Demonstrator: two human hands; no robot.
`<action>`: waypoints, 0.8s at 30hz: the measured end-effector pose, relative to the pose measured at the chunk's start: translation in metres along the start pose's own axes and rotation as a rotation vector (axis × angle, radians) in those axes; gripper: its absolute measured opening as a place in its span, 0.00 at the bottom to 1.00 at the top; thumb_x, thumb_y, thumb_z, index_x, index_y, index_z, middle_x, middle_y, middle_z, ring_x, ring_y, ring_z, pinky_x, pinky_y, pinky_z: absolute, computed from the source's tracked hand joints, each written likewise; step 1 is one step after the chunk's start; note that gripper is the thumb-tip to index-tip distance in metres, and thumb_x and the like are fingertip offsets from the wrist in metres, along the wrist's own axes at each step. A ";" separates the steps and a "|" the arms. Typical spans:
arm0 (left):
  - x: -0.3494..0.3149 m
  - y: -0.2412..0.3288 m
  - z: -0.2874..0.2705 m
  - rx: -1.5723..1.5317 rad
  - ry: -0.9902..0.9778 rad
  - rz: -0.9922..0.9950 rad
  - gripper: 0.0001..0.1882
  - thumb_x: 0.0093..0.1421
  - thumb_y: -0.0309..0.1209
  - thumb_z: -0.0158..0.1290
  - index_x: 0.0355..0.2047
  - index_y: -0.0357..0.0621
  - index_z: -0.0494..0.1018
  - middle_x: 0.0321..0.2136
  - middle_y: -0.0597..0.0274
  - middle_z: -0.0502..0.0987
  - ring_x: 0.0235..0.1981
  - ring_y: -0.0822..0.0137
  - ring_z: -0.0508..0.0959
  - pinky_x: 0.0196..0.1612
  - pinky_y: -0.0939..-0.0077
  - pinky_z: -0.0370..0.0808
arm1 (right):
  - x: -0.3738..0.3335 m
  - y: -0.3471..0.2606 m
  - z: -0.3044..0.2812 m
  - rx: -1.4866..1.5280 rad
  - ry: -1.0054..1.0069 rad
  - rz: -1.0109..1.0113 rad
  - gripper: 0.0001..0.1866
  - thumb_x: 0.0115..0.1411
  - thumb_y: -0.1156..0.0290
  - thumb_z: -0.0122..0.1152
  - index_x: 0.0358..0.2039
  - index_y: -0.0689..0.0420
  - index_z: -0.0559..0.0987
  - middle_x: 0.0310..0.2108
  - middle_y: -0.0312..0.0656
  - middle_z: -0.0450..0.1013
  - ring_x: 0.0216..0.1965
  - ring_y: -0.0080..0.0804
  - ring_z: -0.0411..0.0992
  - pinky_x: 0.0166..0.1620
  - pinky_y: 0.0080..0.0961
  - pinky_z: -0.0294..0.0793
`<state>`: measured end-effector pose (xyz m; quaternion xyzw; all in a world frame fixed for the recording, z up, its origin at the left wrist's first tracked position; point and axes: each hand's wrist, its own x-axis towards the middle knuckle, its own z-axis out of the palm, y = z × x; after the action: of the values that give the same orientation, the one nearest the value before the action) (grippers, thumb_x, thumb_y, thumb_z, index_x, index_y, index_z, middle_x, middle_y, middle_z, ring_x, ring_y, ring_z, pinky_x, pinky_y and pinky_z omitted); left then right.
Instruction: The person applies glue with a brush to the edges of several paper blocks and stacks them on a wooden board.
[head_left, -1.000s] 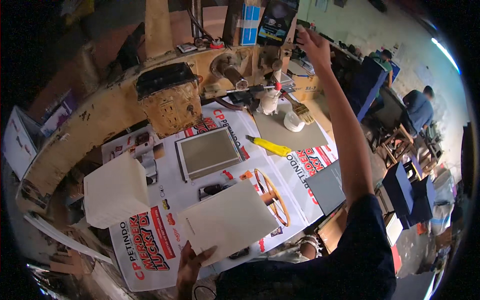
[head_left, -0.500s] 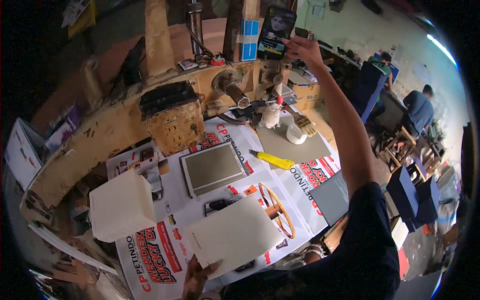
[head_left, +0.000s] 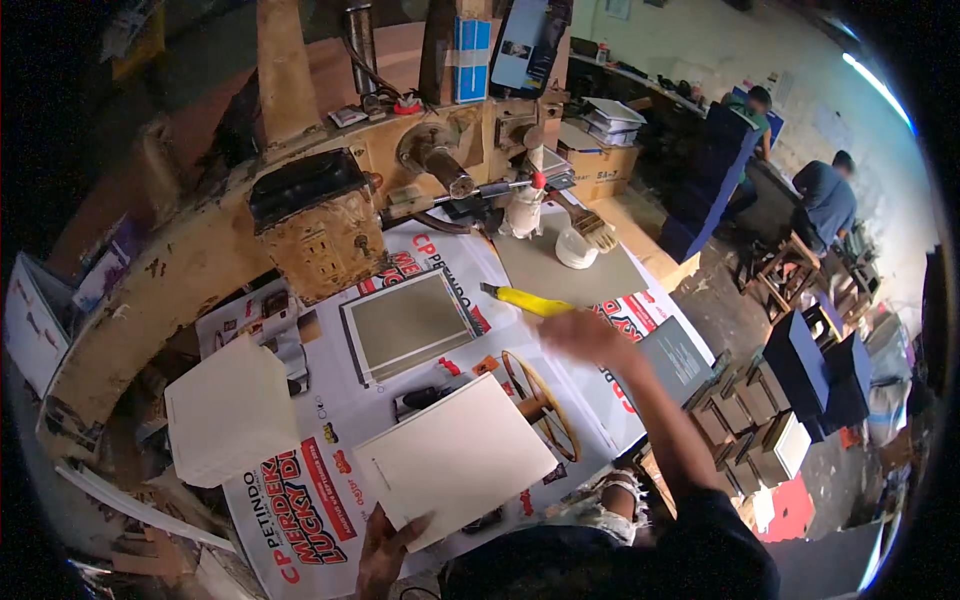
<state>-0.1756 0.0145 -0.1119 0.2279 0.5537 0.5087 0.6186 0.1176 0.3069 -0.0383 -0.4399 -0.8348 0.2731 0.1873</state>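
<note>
My left hand [head_left: 392, 548] grips the lower left corner of a white book block [head_left: 455, 462], with the thumb on top. My right hand [head_left: 590, 342] is smeared by motion, so its fingers cannot be made out; it hovers by the handle end of a yellow box cutter [head_left: 535, 302]. A grey board with a white border [head_left: 410, 325] lies just beyond the book block. To its left stands a thick stack of white paper blocks [head_left: 230, 410]. A smartphone [head_left: 528, 50] with a lit screen leans upright at the back.
A printed banner sheet [head_left: 330, 430] covers the work surface. Farther back are a white cup [head_left: 577, 248], a flat brush [head_left: 597, 232] and a rusty machine [head_left: 315, 225]. A dark grey cover [head_left: 675, 360] lies at the right. Two people [head_left: 828, 200] sit at the far right, near dark blue boxes [head_left: 800, 365].
My right hand has come down from the phone toward the box cutter. The phone's screen shows a different picture. My left hand still holds the book block.
</note>
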 end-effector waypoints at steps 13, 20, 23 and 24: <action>-0.015 0.004 -0.032 0.140 -0.160 -0.168 0.42 0.43 0.22 0.67 0.60 0.34 0.64 0.50 0.54 0.75 0.52 0.59 0.74 0.57 0.61 0.70 | -0.205 0.004 0.094 1.054 -0.798 0.678 0.45 0.62 0.31 0.45 0.58 0.64 0.72 0.55 0.48 0.71 0.58 0.35 0.68 0.59 0.30 0.68; -0.020 0.008 -0.031 0.266 -0.275 -0.264 0.42 0.45 0.23 0.68 0.61 0.36 0.64 0.51 0.57 0.74 0.53 0.60 0.73 0.58 0.62 0.71 | -0.222 -0.041 0.115 0.862 -0.622 0.442 0.37 0.56 0.55 0.72 0.60 0.62 0.69 0.54 0.44 0.73 0.56 0.31 0.69 0.57 0.29 0.69; -0.021 0.013 -0.035 0.310 -0.305 -0.185 0.42 0.47 0.27 0.70 0.61 0.36 0.63 0.51 0.56 0.75 0.53 0.61 0.73 0.57 0.63 0.72 | -0.207 -0.058 0.093 0.782 -0.591 0.367 0.38 0.51 0.56 0.76 0.57 0.61 0.72 0.49 0.45 0.77 0.52 0.34 0.73 0.56 0.30 0.71; -0.022 0.020 -0.030 0.370 -0.300 -0.112 0.42 0.47 0.29 0.70 0.61 0.36 0.63 0.50 0.55 0.75 0.53 0.62 0.73 0.57 0.64 0.72 | -0.202 -0.059 0.092 0.757 -0.546 0.305 0.39 0.49 0.56 0.78 0.57 0.61 0.71 0.50 0.46 0.76 0.52 0.36 0.73 0.56 0.31 0.71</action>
<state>-0.2080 -0.0053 -0.0933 0.3793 0.5513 0.3241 0.6687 0.1392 0.0844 -0.0882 -0.3702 -0.6217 0.6871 0.0661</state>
